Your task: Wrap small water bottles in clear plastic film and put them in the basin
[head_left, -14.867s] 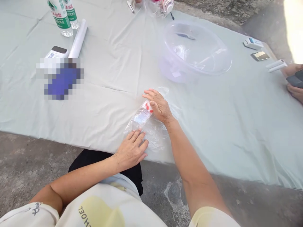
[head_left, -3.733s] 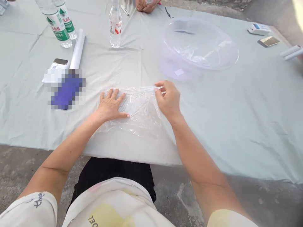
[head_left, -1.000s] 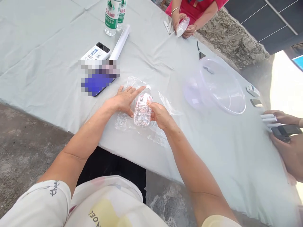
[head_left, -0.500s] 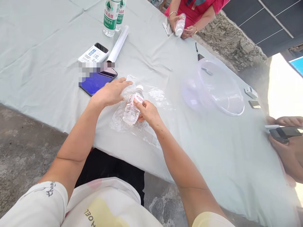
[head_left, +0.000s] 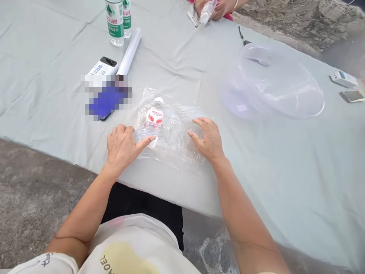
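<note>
A small water bottle (head_left: 154,121) with a white cap and a red-and-white label lies on a crumpled sheet of clear plastic film (head_left: 176,131). My left hand (head_left: 122,146) is beside the bottle's base, thumb stretched out near its lower end; whether the thumb touches it I cannot tell. Its fingers are apart, at the film's left edge. At the film's right side, my right hand (head_left: 208,140) hovers with thumb and fingers spread and nothing between them.
Left on the cloth-covered table (head_left: 279,182) are a blurred phone (head_left: 107,102), a white box (head_left: 103,67), a paper roll (head_left: 130,51) and two larger bottles (head_left: 115,24). A clear plastic basin (head_left: 285,91) lies tipped at right. Across the table, another person's hands (head_left: 221,7) hold a bottle.
My right hand has let go of the bottle and moved right. The bottle now lies on the film. My left hand has come down beside its base. The view has shifted.
</note>
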Demonstrator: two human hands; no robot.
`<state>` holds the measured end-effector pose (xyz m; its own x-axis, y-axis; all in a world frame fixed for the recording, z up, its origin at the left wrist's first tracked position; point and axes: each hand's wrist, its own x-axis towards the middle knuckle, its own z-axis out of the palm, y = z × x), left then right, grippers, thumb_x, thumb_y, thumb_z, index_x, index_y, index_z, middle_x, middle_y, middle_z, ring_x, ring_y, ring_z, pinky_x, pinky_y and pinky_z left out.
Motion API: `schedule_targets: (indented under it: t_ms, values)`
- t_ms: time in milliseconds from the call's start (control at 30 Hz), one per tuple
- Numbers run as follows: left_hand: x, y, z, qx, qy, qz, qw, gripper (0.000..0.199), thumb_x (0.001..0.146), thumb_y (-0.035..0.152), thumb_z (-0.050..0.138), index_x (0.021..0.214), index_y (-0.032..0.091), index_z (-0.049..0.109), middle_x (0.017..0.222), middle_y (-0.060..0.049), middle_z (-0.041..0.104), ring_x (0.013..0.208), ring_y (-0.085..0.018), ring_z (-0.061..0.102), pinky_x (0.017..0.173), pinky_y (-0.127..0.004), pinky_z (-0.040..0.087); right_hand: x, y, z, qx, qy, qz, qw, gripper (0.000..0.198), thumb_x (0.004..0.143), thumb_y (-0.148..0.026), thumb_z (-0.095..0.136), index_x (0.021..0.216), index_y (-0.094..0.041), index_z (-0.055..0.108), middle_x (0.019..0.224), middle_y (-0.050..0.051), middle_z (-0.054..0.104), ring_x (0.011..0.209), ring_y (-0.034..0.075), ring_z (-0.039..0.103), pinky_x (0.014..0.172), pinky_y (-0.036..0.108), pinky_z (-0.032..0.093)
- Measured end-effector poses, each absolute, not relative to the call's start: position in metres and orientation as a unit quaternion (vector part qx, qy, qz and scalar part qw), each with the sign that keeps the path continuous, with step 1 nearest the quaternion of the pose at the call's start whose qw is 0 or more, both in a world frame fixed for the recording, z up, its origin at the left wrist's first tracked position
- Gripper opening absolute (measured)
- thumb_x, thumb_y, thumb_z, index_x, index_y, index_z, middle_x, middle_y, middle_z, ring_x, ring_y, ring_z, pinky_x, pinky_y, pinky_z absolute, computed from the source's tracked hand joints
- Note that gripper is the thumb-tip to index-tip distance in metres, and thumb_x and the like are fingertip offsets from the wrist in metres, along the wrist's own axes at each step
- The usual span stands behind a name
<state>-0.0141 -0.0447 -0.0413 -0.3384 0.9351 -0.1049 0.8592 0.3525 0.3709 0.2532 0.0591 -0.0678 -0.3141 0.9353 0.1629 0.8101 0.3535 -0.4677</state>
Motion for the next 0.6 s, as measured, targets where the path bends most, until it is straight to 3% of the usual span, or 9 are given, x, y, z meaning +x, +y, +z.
schedule_targets:
  t_ms: [100,167,367,600]
  values:
    - [-0.003,-0.041,-0.041,0.547,0.815,0.126,0.143,0.062,0.084,0.072,0.056,0.108,0.016,0.065,0.116,-0.017,0.062,0.113,-0.036,0.057,0.093,-0.047,0.045,0.287,0.054,-0.085,-0.539,-0.827,0.117,0.110,0.085,0.083,-0.078,0.047,0.149,-0.024,0.045,0.161,0.017,0.034,0.152,0.039,0.024,0.119,0.062,0.022]
    - [0.003,-0.039,-0.039,0.546,0.812,0.133,0.159,0.053,0.086,0.068,0.055,0.106,0.019,0.063,0.115,-0.015,0.062,0.113,-0.034,0.057,0.094,-0.046,0.045,0.299,0.050,-0.091,-0.536,-0.833,0.117,0.064,0.094,0.079,-0.083,0.047,0.153,-0.026,0.039,0.165,0.016,0.028,0.154,0.040,0.018,0.119,0.065,0.016]
    - [0.024,-0.034,-0.026,0.542,0.814,0.119,0.170,0.043,0.087,0.064,0.052,0.093,0.022,0.051,0.096,-0.008,0.061,0.093,-0.028,0.060,0.080,-0.039,0.046,0.313,0.047,-0.082,-0.530,-0.835,0.147,0.028,0.097,0.077,-0.084,0.051,0.156,-0.030,0.036,0.168,0.010,0.021,0.155,0.039,0.013,0.121,0.066,0.009]
    - [0.063,-0.028,-0.022,0.540,0.804,0.124,0.214,0.048,0.082,0.067,0.057,0.097,0.024,0.045,0.093,-0.004,0.060,0.088,-0.024,0.061,0.073,-0.034,0.045,0.350,0.038,-0.077,-0.565,-0.809,0.159,0.037,0.097,0.073,-0.082,0.059,0.155,-0.035,0.036,0.168,0.008,0.023,0.153,0.045,0.016,0.118,0.070,0.015]
